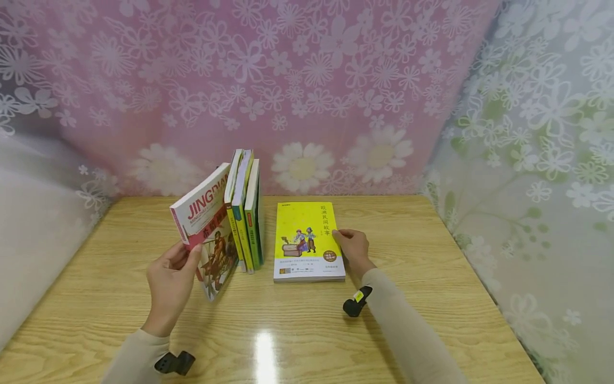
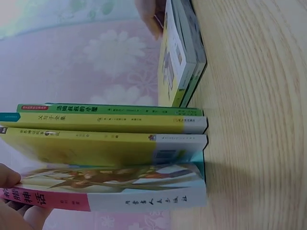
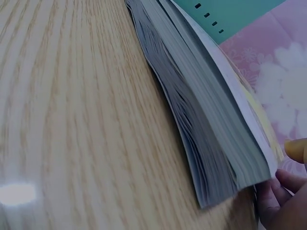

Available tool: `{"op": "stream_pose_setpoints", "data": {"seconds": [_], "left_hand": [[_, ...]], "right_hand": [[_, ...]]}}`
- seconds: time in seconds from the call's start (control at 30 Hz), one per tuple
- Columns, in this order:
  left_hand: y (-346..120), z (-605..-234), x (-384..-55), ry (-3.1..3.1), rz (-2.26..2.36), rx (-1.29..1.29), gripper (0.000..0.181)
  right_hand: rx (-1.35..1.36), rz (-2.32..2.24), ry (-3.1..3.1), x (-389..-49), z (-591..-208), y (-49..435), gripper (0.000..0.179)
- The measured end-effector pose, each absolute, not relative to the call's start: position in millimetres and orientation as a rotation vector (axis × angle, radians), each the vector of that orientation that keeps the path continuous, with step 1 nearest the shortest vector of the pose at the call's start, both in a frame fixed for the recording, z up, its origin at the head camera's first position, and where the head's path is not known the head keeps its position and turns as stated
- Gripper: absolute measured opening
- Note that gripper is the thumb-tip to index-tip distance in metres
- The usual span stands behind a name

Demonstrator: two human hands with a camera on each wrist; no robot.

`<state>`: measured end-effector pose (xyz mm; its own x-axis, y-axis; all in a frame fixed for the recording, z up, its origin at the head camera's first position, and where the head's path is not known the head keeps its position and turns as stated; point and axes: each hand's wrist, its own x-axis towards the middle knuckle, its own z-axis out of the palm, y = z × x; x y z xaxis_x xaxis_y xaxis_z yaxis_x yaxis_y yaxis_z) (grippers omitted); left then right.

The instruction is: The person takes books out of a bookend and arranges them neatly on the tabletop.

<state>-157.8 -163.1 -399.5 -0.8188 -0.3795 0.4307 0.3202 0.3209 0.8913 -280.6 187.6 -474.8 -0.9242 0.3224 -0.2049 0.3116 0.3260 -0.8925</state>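
Backdrop (image 1: 336, 80): pink, printed with white flowers and outlined blossoms. Wall covering (image 1: 542, 160) at right: pale grey-white, with green leaves and white flowers. Table (image 1: 408, 341): light wood, grain visible, one bright patch of glare towards the front.

Red-and-white book (image 1: 211, 226), lettered JINGDIAN: left part of the table, tilted, lower end at or just above the wood. Left hand (image 1: 170, 277) grips it at the spine side, thumb on the illustrated front cover.

Yellow-covered book (image 1: 297, 229), two figures and a chest on the front: lying flat, centre of the table, atop a second book (image 3: 187, 134). Right hand (image 1: 354, 248), fingers bent, holds its right edge.

Between these, three books standing upright side by side, spines forward: first yellow-spined book (image 1: 236, 229); second yellow-spined book (image 1: 243, 234), teal at the head; green-spined book (image 1: 253, 234), nearest the flat pair.

Outermost: pale sleeves (image 1: 412, 330) on both arms; a black device (image 1: 355, 302) at the right wrist, another (image 1: 175, 363) at the left.
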Motion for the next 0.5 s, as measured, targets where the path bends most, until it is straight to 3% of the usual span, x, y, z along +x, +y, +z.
{"op": "stream_pose_setpoints", "data": {"seconds": [0.5], "left_hand": [[-178,-391,-144,-1.996,-1.636,0.149,0.028]], "right_hand": [[-0.501,1.973,-2.460,-273,-465,204,0.044]]}}
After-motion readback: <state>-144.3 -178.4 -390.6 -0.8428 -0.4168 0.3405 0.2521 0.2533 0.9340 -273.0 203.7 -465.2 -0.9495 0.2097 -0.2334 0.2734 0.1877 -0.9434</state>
